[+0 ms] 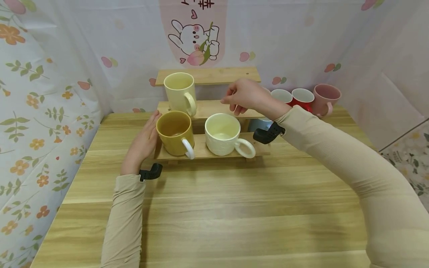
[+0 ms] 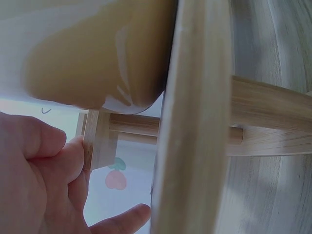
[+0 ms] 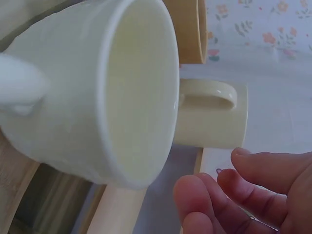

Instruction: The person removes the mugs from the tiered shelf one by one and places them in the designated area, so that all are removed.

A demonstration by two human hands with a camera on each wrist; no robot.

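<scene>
A three-tier wooden rack (image 1: 211, 108) stands on the table. My left hand (image 1: 140, 148) rests against the rack's left side, fingers extended and holding no mug. Close by it on the bottom tier is a mustard-yellow mug (image 1: 174, 136) with a white handle. Right of that mug sits a wide cream mug (image 1: 220, 144) with a ring handle, which looms large in the right wrist view. A taller pale yellow mug (image 1: 180, 93) is upright on the middle tier's left end. Over that tier's right part, my right hand (image 1: 247, 96) hovers with loosely bent fingers and nothing in them.
Behind my right forearm stand a white mug (image 1: 282, 96), a red mug (image 1: 303, 96) and a pink mug (image 1: 325, 99). Something light blue (image 1: 259, 124) shows partly behind the rack. Patterned cloth (image 1: 134, 44) hangs at the back and left of the table (image 1: 214, 216).
</scene>
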